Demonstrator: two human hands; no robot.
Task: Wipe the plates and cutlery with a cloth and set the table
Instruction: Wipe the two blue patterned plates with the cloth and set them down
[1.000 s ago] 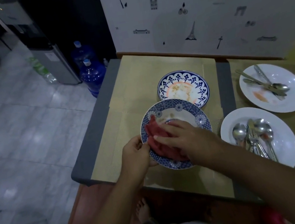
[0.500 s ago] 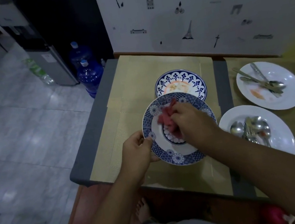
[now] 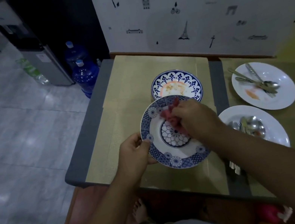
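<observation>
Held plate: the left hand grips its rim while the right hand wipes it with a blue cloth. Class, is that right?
No. The head view shows the cloth is red, not blue. The left hand does grip the held plate by its rim while the right hand wipes it.

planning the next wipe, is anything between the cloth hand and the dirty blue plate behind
Nothing visible between them. The right hand pinches the cloth at the far rim of the held plate, right beside the dirty plate. The held plate, gripped by the left hand, overlaps its near edge in view.
</observation>
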